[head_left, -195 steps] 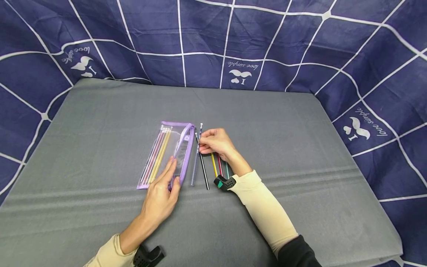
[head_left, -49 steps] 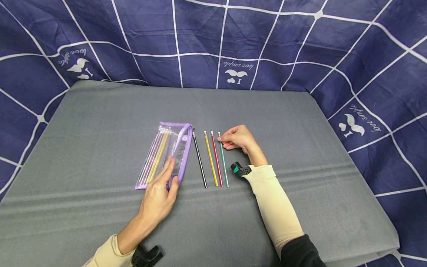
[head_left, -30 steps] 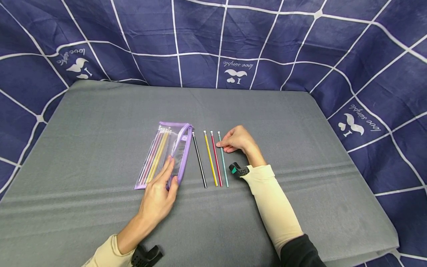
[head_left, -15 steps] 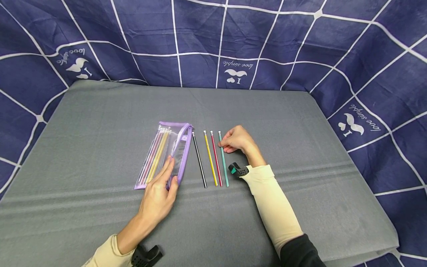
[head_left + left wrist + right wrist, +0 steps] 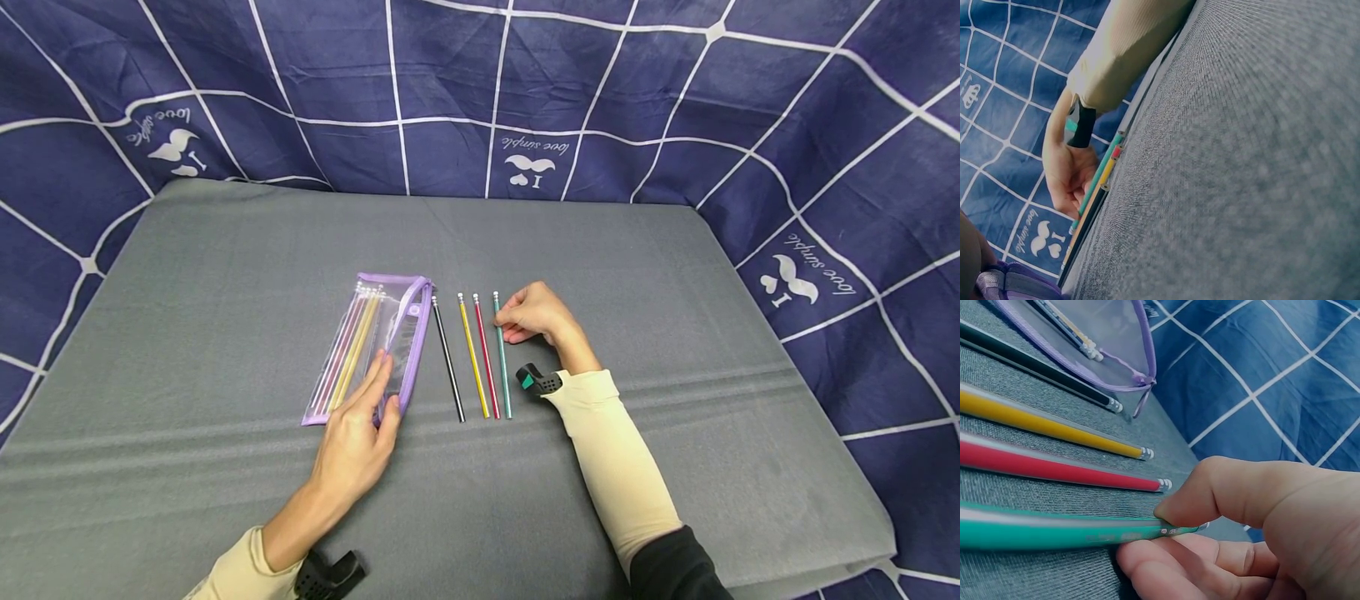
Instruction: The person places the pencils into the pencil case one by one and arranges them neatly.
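My right hand (image 5: 536, 315) pinches the green pencil (image 5: 503, 367) between thumb and fingers near its eraser end. In the right wrist view, the thumb lies on top of its barrel. My left hand (image 5: 356, 442) rests with extended fingers on a clear pencil pouch with purple trim (image 5: 422, 346). Pink and yellow pencils (image 5: 358, 346) show inside the pouch, and the right wrist view shows a patterned pencil (image 5: 1063, 325) in it too. Between pouch and right hand, a black pencil (image 5: 448, 358), a yellow pencil (image 5: 473, 354) and a red pencil (image 5: 486, 354) lie side by side.
A grey cloth-covered table (image 5: 600, 267) lies under everything. Blue fabric with white grid lines (image 5: 465, 83) hangs behind and at both sides. Each wrist wears a black camera band, seen on the right wrist (image 5: 538, 379).
The patterned pencil my right hand held beside the pouch earlier has left the tabletop. That hand moved right to the green pencil, took hold and shifted it slightly away from me. The left hand stays put.
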Available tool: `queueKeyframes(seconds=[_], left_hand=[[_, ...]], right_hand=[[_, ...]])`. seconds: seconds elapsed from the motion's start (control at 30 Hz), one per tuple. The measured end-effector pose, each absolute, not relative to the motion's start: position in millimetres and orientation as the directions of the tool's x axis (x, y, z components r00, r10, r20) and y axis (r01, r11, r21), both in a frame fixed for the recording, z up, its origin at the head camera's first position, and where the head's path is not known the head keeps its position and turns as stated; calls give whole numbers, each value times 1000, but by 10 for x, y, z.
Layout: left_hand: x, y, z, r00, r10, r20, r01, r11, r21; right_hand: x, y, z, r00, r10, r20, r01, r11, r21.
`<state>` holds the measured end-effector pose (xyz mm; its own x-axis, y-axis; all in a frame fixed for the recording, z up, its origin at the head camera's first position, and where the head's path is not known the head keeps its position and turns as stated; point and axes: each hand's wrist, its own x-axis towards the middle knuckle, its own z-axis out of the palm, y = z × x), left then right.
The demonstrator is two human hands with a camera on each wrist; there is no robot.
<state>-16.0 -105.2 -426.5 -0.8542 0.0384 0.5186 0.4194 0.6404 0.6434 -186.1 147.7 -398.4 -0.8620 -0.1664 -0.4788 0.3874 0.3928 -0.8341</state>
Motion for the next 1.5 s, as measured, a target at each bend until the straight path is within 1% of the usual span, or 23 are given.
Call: queueKeyframes(seconds=[0.5,0.7,1.03,1.23,1.5], left_hand=[[-165,-1047,-4266,-849,41,526,428,638,641],[-161,-1053,-4262,-846,40,532,432,637,639],[-156,-1055,-4252,-858,40,512,415,642,645],[-152,-1055,-4239,-865,35,501,408,631,660],[-150,-1061,-4232,-858,38,513,418,631,654]], right_hand=[[-1883,1531,-3976,-873,-161,-460,388,341,-856],[-1899,1523,-3979,-884,-150,-443,389,290,-874],[-1897,1500,-4015,-893,-153,-423,395,184,-900],[-1877,1471,-4024,-897,-147,-417,396,153,-905],[-1864,1411,-4053,-898,-163,-409,399,93,-912]])
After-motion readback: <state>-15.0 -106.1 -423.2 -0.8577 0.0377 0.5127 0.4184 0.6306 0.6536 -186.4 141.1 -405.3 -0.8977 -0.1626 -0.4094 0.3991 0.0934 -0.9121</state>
